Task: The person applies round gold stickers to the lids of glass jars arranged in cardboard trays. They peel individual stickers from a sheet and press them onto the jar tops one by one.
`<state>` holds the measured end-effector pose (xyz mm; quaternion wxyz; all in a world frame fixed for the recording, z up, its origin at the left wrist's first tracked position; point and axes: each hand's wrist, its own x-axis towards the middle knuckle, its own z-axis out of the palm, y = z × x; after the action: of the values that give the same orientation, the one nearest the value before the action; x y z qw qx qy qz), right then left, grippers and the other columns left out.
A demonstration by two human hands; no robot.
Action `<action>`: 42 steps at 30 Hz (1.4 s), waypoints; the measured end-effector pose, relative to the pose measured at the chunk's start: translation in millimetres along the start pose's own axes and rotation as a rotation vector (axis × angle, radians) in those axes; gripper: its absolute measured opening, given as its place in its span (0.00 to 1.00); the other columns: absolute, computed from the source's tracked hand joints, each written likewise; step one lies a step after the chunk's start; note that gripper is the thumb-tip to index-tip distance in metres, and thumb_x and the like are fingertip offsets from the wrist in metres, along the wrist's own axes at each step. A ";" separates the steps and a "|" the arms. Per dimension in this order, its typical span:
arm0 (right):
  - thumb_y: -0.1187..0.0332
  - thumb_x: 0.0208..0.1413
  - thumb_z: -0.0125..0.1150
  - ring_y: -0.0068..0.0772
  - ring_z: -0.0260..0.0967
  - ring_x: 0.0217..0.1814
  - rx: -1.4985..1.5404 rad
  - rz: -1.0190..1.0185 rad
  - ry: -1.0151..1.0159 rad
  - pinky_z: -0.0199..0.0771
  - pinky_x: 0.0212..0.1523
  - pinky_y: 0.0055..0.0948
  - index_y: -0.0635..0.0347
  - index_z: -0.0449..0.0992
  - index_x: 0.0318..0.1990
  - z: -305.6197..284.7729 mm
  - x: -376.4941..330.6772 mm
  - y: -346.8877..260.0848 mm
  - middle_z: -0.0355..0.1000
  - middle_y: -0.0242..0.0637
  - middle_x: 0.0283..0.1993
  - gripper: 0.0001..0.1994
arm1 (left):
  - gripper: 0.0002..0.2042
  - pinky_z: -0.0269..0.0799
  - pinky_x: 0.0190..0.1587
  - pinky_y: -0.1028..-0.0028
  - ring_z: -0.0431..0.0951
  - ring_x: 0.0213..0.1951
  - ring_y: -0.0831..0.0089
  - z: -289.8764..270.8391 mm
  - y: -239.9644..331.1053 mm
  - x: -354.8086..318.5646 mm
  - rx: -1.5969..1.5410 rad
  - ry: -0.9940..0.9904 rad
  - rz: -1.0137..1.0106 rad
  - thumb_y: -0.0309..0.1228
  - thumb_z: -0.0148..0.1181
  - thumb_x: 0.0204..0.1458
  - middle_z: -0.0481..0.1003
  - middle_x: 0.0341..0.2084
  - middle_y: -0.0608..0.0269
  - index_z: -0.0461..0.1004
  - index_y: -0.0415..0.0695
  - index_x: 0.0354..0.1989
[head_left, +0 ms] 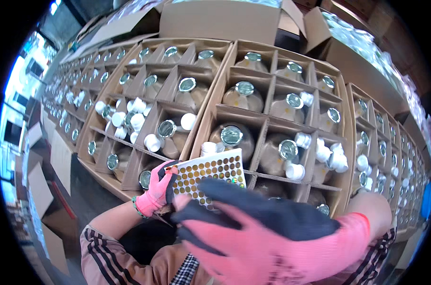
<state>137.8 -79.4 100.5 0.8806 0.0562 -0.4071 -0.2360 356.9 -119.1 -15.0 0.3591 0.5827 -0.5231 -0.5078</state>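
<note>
My left hand, in a pink and black glove, grips the left edge of a white sheet of small round gold stickers. My right hand, gloved the same way, is raised close to the camera, fingers spread and pointing left, its tips over the sheet's lower edge. It hides the sheet's bottom part, and I cannot see anything in it. Just beyond the sheet stand cardboard boxes with dividers, each cell holding a jar with a foil-sealed top. White caps lie loose in some cells.
More open boxes of jars run in long rows to the left and right. Large cartons stand behind them, and one holds clear wrapped goods. Flattened cardboard lies on the dark floor at left.
</note>
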 end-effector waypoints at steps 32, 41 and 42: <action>0.66 0.35 0.64 0.47 0.60 0.49 -3.030 0.327 0.996 0.57 0.49 0.43 0.62 0.70 0.35 16.0 -104.1 67.5 0.65 0.44 0.43 0.17 | 0.09 0.66 0.32 0.81 0.68 0.29 0.85 5.8 -21.5 -3.3 -0.488 0.055 0.217 0.32 0.53 0.51 0.71 0.25 0.71 0.72 0.39 0.33; 0.68 0.38 0.61 0.51 0.59 0.50 -2.907 0.619 1.359 0.59 0.50 0.41 0.63 0.69 0.41 -126.4 14.9 91.7 0.65 0.50 0.46 0.19 | 0.08 0.59 0.27 0.85 0.62 0.26 0.89 -149.1 25.2 -1.8 -0.896 0.009 0.337 0.31 0.50 0.52 0.66 0.23 0.78 0.70 0.39 0.35; 0.63 0.37 0.63 0.50 0.60 0.48 -2.934 0.751 1.350 0.59 0.49 0.41 0.63 0.70 0.38 -146.1 24.3 92.2 0.65 0.48 0.42 0.19 | 0.08 0.58 0.26 0.85 0.61 0.26 0.89 -170.0 10.6 6.0 -0.848 -0.035 0.296 0.29 0.50 0.52 0.66 0.22 0.78 0.71 0.39 0.37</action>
<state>294.1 -22.9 47.4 -0.1913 0.7773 -0.5879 0.1168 518.3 -146.2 32.2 0.6260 0.2942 -0.3524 -0.6303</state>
